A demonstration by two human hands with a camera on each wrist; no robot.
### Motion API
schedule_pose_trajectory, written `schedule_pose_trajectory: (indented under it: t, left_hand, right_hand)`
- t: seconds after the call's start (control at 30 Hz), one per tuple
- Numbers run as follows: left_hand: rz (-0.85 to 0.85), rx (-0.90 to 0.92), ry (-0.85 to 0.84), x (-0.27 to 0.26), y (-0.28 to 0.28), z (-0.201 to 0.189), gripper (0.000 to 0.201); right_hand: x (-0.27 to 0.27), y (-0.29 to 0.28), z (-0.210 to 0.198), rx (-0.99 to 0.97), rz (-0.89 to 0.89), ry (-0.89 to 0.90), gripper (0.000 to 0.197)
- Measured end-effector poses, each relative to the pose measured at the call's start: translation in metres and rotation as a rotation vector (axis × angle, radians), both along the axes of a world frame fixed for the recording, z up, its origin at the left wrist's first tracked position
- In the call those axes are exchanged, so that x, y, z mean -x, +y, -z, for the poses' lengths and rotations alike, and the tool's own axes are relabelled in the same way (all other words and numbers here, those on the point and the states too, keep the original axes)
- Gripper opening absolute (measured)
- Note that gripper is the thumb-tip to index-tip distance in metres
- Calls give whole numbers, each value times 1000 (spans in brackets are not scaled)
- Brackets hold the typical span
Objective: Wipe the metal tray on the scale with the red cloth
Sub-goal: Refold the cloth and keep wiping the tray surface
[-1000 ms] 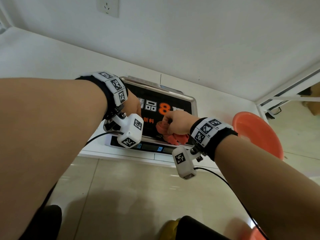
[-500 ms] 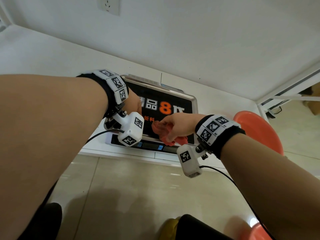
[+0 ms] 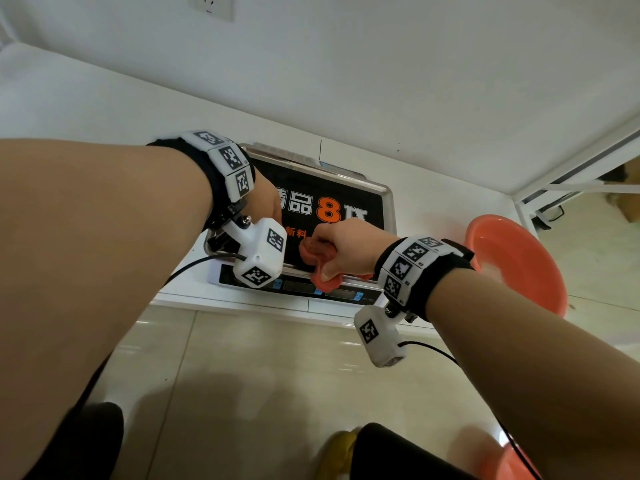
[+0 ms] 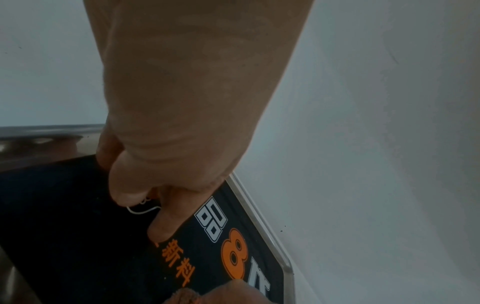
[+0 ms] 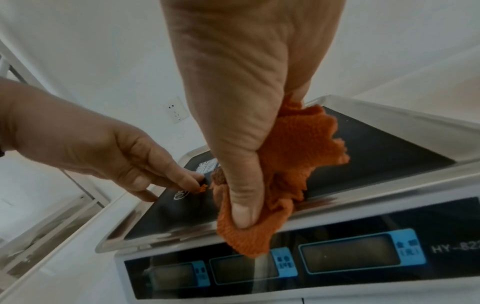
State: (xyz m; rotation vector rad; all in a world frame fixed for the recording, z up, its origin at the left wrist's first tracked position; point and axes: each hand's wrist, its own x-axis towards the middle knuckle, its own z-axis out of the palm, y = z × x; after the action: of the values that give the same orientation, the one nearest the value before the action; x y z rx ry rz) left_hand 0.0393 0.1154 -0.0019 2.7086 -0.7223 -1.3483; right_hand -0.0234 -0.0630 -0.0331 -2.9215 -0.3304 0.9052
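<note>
The metal tray (image 3: 388,199) sits on a white scale (image 3: 221,277) and is lined with a black printed sheet (image 4: 78,236). My right hand (image 3: 346,247) grips the bunched red cloth (image 5: 298,148) with the thumb on top. The cloth lies on the tray's front rim (image 5: 389,185) and hangs over the display (image 5: 348,257). My left hand (image 5: 116,152) is at the tray's left part, with bent fingertips (image 4: 161,232) pressing on the black sheet and nothing seen between them. The cloth (image 3: 313,252) lies just right of the left wrist camera.
An orange plastic basin (image 3: 516,261) stands on the white counter right of the scale. The white wall runs close behind the tray, with a socket (image 5: 176,111) on it. A metal rack frame (image 3: 571,161) is at the far right. Tiled floor lies below the counter edge.
My right hand has slid the cloth a little to the left along the tray's front part. The left hand has stayed on the black sheet.
</note>
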Motion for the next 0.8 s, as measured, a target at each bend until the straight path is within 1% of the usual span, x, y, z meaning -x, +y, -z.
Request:
schedule_pose_trajectory:
  t: [0.1,0.2,0.33,0.43,0.53,0.7,0.8]
  left_hand:
    - [-12,5,-1,0,0,-1,43]
    - [-13,15,11,-1,0,-1,43]
    - [-17,-3,27,-2,-1,-1,44]
    - [-17,-11,22,-1,-1,-2,44]
    - [-24,-2,24,-1,-2,-1,43]
    - [-10,-15,30,-1,2,2,44]
    - [5,-9,28,-2,2,3,45]
  right_hand:
    - [0,3,1,4,13,-31,36]
    - [1,5,5,-7,44,-63,31]
    - [4,11,11,34,66,-131,37]
    - [5,13,16,28,85,-142,37]
    - [8,14,23,27,106,-165,29]
    - [10,13,25,7,123,-143,11]
    - [13,13,26,6,124,-150,12]
